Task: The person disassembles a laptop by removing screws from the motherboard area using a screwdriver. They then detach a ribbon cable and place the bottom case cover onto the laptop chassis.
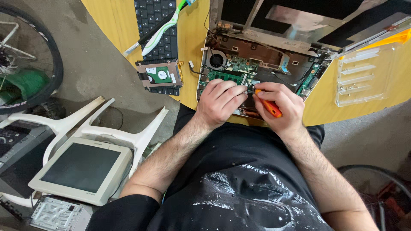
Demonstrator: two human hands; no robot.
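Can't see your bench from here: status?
Right hand grips orange screwdriver. Left hand steadies its tip on opened laptop. Nothing blocking.

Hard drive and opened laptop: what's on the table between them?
In the head view, only bare yellow table lies between the hard drive and the opened laptop, apart from a short loose cable end by the laptop's left edge.

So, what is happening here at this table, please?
A person sits at a yellow wooden table and works on an opened laptop with its motherboard exposed. The right hand holds a small orange-handled screwdriver, its tip down on the board near the green memory module. The left hand rests on the board beside it, fingers next to the tip. A removed keyboard, a hard drive and a toothbrush lie to the left.
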